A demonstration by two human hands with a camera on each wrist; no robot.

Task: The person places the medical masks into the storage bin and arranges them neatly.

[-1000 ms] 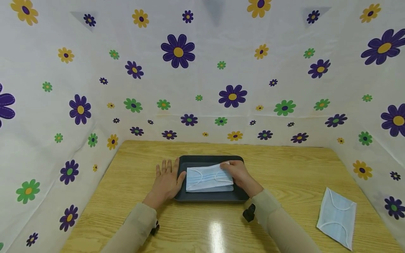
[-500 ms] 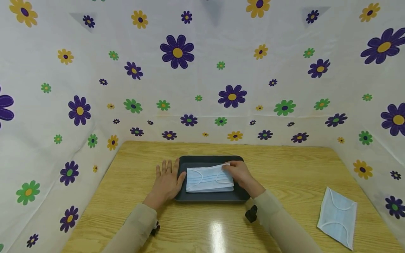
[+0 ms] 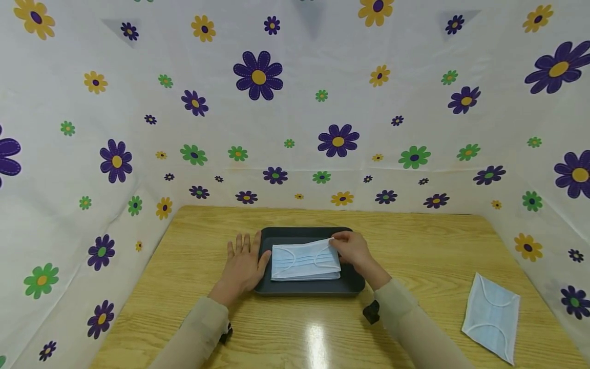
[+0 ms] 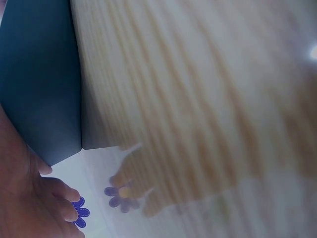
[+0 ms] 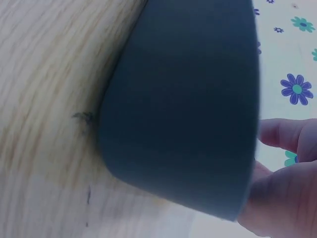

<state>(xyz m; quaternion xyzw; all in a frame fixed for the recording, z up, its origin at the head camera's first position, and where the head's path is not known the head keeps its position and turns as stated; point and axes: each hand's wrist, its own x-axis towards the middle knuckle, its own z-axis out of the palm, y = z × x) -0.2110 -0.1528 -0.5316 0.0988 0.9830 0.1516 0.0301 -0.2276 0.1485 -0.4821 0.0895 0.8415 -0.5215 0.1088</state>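
Note:
Pale blue face masks with white ear loops lie stacked in a dark grey tray [image 3: 352, 282]. The upper right corner of the top face mask [image 3: 301, 259] is pinched by my right hand [image 3: 354, 251], and that side stands a little raised above the masks below. My left hand [image 3: 243, 266] lies with straight fingers spread at the tray's left end, its thumb at the rim. The left wrist view shows the tray's outer wall [image 4: 42, 79] beside part of that hand. In the right wrist view the tray wall [image 5: 183, 99] hides the masks and most fingertips.
Another face mask [image 3: 492, 318] lies alone on the wooden table [image 3: 415, 256] at the right. A white cloth with printed flowers [image 3: 295, 113] stands behind the table and along both sides.
My right hand has shifted slightly right, from further in on the top mask to its corner. My left hand and the lone mask at the right stay in place.

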